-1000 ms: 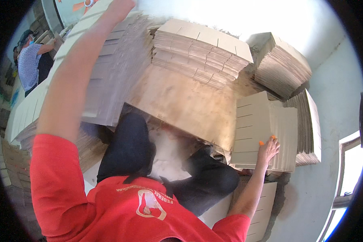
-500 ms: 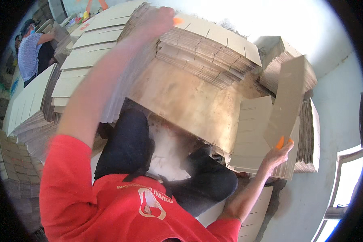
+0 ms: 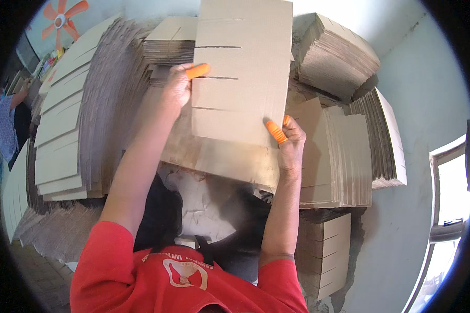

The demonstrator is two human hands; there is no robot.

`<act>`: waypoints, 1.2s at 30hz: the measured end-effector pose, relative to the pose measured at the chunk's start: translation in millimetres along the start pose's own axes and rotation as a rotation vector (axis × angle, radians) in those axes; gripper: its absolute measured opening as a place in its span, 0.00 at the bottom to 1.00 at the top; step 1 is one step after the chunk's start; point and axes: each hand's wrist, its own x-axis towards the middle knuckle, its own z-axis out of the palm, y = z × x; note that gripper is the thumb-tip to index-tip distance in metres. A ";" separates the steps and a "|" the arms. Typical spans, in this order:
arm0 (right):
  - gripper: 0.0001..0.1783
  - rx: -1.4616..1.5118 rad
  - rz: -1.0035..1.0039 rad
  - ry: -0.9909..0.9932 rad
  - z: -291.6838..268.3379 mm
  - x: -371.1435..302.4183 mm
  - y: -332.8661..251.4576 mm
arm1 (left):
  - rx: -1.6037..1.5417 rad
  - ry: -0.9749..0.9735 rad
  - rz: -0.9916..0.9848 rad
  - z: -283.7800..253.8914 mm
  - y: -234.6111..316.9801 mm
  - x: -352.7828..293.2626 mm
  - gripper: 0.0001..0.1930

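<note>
I hold a flat slotted cardboard sheet [image 3: 243,68] up in front of me with both hands. My left hand [image 3: 180,83] grips its left edge, an orange rubber tip on one finger. My right hand [image 3: 290,138] pinches the sheet's lower right corner, with orange tips on the thumb and a finger. Below the sheet lies a larger brown cardboard board [image 3: 219,156] across my lap.
Tall stacks of flat cardboard sheets surround me: on the left [image 3: 68,120], at the back right [image 3: 339,52] and beside my right arm [image 3: 344,156]. A lower stack [image 3: 324,250] stands near my right elbow. Another person [image 3: 8,125] works at far left. A window [image 3: 449,208] is on the right.
My right hand lifted a sheet off the right stack and swung it to the centre. My left hand came down from the upper left and took hold of its left edge.
</note>
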 end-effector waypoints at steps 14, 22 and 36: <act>0.17 -0.818 -0.392 0.515 -75.9 18.8 13.6 | 1.563 -0.194 1.117 74.0 -33.2 115.5 0.15; 0.17 0.050 -0.017 0.460 -71.2 19.0 24.4 | 1.737 -0.110 0.577 47.1 -32.4 206.5 0.14; 0.16 0.214 -0.151 0.485 -59.2 11.2 32.2 | 2.098 -0.623 1.344 97.6 -39.4 102.1 0.14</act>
